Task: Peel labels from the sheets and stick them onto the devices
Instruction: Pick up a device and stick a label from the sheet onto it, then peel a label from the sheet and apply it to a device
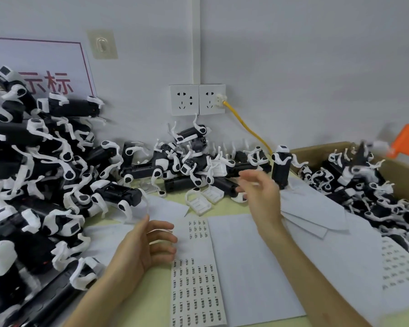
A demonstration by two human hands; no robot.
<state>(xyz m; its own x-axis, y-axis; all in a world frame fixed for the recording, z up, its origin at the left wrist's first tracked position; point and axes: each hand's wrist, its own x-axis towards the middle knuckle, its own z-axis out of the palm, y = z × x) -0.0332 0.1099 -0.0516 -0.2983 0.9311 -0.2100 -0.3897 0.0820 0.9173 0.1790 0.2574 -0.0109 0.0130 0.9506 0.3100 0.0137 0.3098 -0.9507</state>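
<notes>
A pale matte wall (pixel 293 55) with a double socket (pixel 197 99) and a yellow cable (pixel 246 127) backs a yellow-green table (pixel 158 303). Glossy black-and-white devices (pixel 45 173) with thin curved white legs are heaped at the left and centre of the frame. More fill a cardboard box (pixel 401 173) at the right edge.

A narrow label sheet (pixel 196 286) printed with rows of small dark labels lies at lower centre, beside blank paper sheets (pixel 253 267). The left hand (pixel 147 244) sits at the label sheet's left edge, fingers loosely curled and holding nothing. The right hand (pixel 260 194) is raised above the paper near the central devices. It is blurred, so I cannot tell whether its fingers pinch anything. The label print is too small to read.
</notes>
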